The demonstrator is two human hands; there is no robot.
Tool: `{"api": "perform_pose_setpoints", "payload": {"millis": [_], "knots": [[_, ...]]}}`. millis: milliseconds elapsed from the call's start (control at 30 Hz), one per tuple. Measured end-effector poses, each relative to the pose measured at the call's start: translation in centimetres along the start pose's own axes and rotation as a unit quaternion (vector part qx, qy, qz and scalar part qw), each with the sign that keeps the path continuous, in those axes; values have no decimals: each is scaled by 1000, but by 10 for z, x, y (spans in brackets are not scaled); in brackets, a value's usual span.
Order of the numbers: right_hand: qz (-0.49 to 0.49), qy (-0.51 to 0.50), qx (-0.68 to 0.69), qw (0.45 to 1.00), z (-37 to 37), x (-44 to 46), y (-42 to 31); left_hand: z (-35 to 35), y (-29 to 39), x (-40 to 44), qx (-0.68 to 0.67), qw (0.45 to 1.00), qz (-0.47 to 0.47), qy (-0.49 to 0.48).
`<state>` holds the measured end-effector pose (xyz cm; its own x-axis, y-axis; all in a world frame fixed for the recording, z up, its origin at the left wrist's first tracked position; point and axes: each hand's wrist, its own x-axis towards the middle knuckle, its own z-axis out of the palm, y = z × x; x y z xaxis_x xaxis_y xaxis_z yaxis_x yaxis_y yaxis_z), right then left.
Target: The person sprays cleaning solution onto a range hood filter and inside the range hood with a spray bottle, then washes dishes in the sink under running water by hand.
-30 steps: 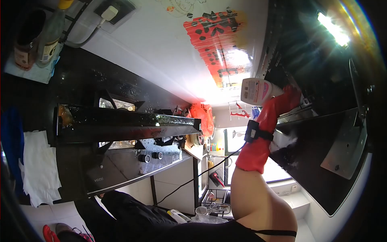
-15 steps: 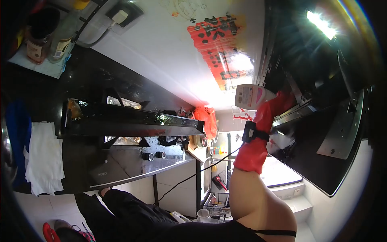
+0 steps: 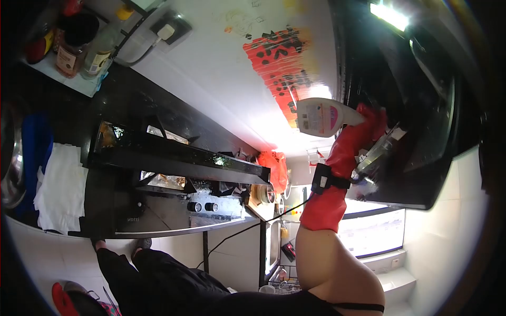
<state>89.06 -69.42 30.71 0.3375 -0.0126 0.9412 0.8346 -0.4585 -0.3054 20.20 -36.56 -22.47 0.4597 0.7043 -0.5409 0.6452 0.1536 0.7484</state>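
Note:
My right hand (image 3: 372,124) wears a long red rubber glove, with a black band and a small box strapped around the wrist. Its fingers are wrapped around the neck of a white spray bottle (image 3: 319,118), which has a pink and white label. The glove and bottle are beside the dark underside of a range hood (image 3: 421,105), close to a light metal strip (image 3: 382,150). A black cable (image 3: 242,223) runs from the wrist box. My left hand is outside the view.
A gas cooktop (image 3: 174,210) with two knobs and foil around its burners lies below. White cloths (image 3: 62,189) and a blue cloth (image 3: 37,150) lie on the counter. Jars and bottles (image 3: 74,52) stand on a shelf near a wall socket (image 3: 171,29). A red bag (image 3: 273,166) is farther along.
The camera view has shifted, showing more floor and both feet. The gloved hand still grips the spray bottle, which appears slightly higher and farther left in view.

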Motion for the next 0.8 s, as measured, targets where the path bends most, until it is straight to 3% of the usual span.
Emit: {"api": "perform_pose_setpoints", "payload": {"millis": [233,467,533,600,633,667,700,733,800], "knots": [[58,-175,-19,983,-47,-19,10,8,-14,-47,-17,996,42,72],[178,-136,149,963,-170,-51,39,41,-48,-98,11,981,135,137],[214,-99,199,951,-213,-69,57,57,-62,-99,115,960,213,141],[250,-59,244,935,-254,-87,78,75,-68,-91,400,826,378,119],[264,-47,261,927,-271,-101,86,96,-28,-119,202,929,284,127],[277,-31,276,920,-289,-111,96,116,-31,-117,53,978,178,93],[281,-16,295,913,-300,-121,106,125,-22,-118,46,986,155,47],[280,1,311,908,-313,-136,116,140,12,-148,109,948,276,116],[267,34,330,905,-326,-168,138,164,37,-145,109,951,271,104]]}}
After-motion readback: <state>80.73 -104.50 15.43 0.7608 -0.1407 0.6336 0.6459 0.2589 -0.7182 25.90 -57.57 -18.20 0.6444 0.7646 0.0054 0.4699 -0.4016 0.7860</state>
